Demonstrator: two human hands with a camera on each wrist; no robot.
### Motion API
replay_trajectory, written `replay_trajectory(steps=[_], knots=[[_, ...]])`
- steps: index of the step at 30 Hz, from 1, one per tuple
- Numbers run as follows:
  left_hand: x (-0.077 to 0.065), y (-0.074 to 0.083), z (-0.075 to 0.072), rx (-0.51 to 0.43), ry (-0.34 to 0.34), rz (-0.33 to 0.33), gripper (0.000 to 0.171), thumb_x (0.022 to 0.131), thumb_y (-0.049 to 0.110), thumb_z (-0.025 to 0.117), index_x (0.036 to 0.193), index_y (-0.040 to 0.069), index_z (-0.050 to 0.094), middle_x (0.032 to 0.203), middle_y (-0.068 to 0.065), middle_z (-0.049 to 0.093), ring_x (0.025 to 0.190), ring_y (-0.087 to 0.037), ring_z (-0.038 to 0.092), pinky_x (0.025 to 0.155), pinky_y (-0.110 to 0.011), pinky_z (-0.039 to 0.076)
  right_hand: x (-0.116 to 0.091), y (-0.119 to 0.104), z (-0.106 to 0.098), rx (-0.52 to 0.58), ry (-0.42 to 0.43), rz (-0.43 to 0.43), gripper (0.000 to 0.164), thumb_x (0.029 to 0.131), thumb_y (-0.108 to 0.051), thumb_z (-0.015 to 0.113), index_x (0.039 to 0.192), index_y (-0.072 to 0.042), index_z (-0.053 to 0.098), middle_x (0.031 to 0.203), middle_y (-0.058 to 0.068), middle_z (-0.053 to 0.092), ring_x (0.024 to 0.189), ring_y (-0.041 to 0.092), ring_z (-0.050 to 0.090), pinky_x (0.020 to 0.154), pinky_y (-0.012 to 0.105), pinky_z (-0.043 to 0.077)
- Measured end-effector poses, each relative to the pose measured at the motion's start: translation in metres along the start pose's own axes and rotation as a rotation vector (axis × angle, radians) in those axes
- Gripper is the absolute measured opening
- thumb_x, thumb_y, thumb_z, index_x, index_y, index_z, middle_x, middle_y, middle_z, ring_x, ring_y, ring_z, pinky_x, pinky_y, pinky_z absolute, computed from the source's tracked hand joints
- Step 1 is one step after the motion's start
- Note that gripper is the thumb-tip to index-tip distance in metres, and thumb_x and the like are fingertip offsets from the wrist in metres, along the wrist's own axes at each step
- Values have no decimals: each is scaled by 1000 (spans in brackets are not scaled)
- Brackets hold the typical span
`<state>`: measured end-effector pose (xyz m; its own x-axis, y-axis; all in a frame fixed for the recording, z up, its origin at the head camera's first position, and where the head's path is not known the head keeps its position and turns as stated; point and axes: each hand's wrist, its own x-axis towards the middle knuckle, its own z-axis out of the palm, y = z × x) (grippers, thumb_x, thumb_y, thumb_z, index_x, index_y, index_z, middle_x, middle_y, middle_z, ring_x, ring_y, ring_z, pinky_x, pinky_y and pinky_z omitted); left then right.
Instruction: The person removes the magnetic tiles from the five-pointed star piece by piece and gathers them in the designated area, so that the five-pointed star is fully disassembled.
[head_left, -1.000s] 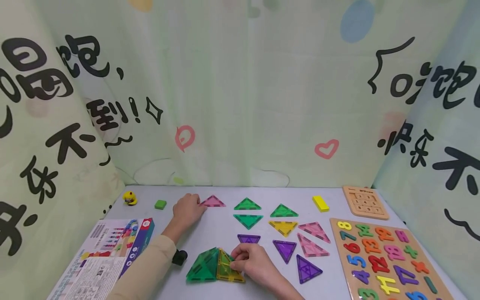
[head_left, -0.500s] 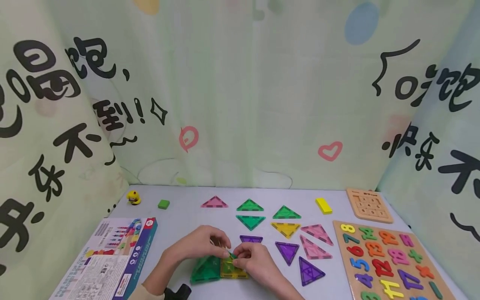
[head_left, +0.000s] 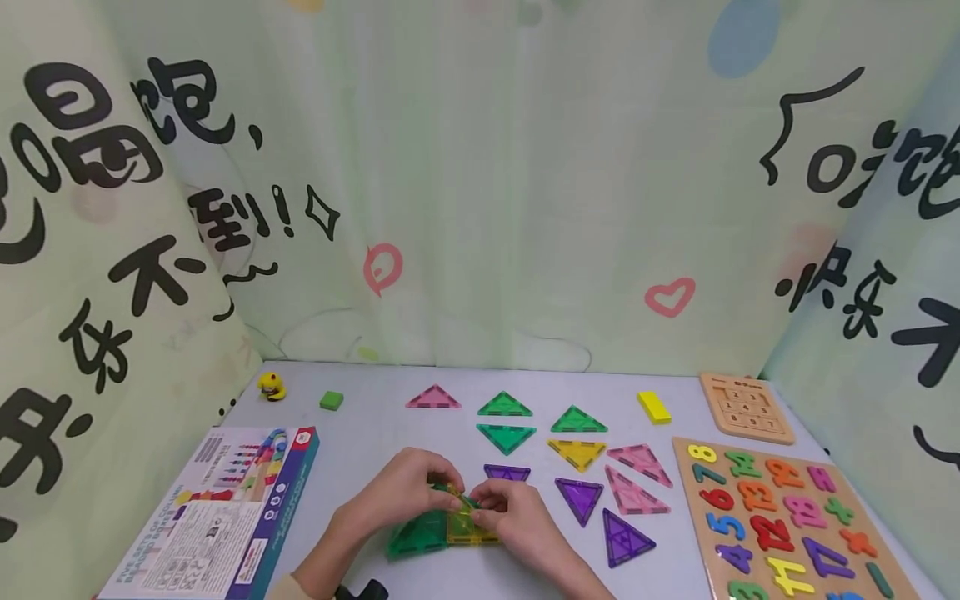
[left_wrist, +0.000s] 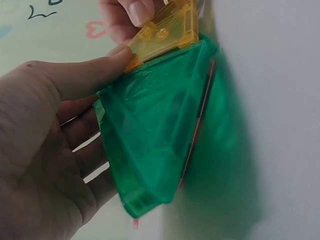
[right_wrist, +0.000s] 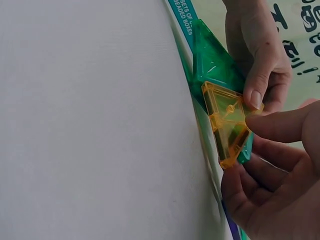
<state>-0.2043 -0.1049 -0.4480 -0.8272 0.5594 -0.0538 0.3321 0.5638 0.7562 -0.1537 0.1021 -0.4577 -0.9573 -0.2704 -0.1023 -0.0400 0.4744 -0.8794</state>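
Observation:
A small standing build of translucent magnetic tiles is at the table's front: a green triangular tile (left_wrist: 150, 125) on the left, joined to a yellow tile (right_wrist: 225, 117) on the right. My left hand (head_left: 405, 490) holds the build at its top, its thumb on the seam between green and yellow, fingers behind. My right hand (head_left: 527, 521) pinches the yellow tile from the right, thumb in front and fingers behind. Another green piece shows behind the yellow tile in the right wrist view. Both hands cover part of the build's top in the head view.
Loose triangular tiles lie beyond and right: purple (head_left: 627, 538), pink (head_left: 633, 492), yellow (head_left: 577, 453) and green (head_left: 506, 437). A printed box (head_left: 210, 508) lies left, a number board (head_left: 795, 525) right. Farther back are a yellow block (head_left: 654, 407), green block (head_left: 332, 401) and toy duck (head_left: 272, 387).
My left hand has come from beside the pink triangle at the back to the top of the build and now grips it. My right hand stays at the yellow tile.

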Motion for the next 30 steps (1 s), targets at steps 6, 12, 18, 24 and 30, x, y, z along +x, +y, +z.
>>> replay_trajectory(steps=[6, 12, 18, 24, 30], knots=[[0, 0, 0, 7, 36, -10, 6, 84, 28, 79, 87, 26, 75, 83, 16, 71, 81, -5, 60, 76, -26, 50, 0, 0, -3, -16, -25, 3, 23, 83, -15, 75, 105, -9, 71, 98, 2, 71, 90, 16, 62, 77, 33, 54], [2, -5, 4, -62, 75, 3, 4, 85, 28, 79, 86, 26, 75, 87, 14, 69, 85, -7, 60, 79, -24, 50, -1, 2, -3, -18, -33, 4, 28, 80, -12, 77, 108, -8, 71, 93, 2, 69, 86, 16, 60, 74, 31, 52], [4, -8, 3, -155, 122, 20, 5, 87, 23, 76, 91, 20, 77, 88, 8, 69, 85, -14, 61, 78, -25, 51, -1, 2, -4, 9, -27, 1, 29, 80, -11, 76, 109, -7, 71, 93, 3, 70, 82, 16, 58, 68, 27, 50], [4, -8, 1, -164, 162, -2, 5, 88, 28, 75, 90, 24, 75, 86, 8, 70, 87, -14, 61, 84, -33, 52, -1, 5, -2, 39, -26, -7, 30, 82, -11, 75, 111, -6, 71, 97, 5, 70, 82, 17, 57, 66, 27, 49], [4, -10, -1, -264, 185, -38, 11, 89, 28, 75, 96, 19, 74, 76, 1, 63, 80, -17, 57, 72, -25, 50, 0, 4, 0, 99, 3, 17, 36, 84, -13, 75, 118, -4, 69, 99, 6, 70, 79, 17, 58, 64, 29, 50]])
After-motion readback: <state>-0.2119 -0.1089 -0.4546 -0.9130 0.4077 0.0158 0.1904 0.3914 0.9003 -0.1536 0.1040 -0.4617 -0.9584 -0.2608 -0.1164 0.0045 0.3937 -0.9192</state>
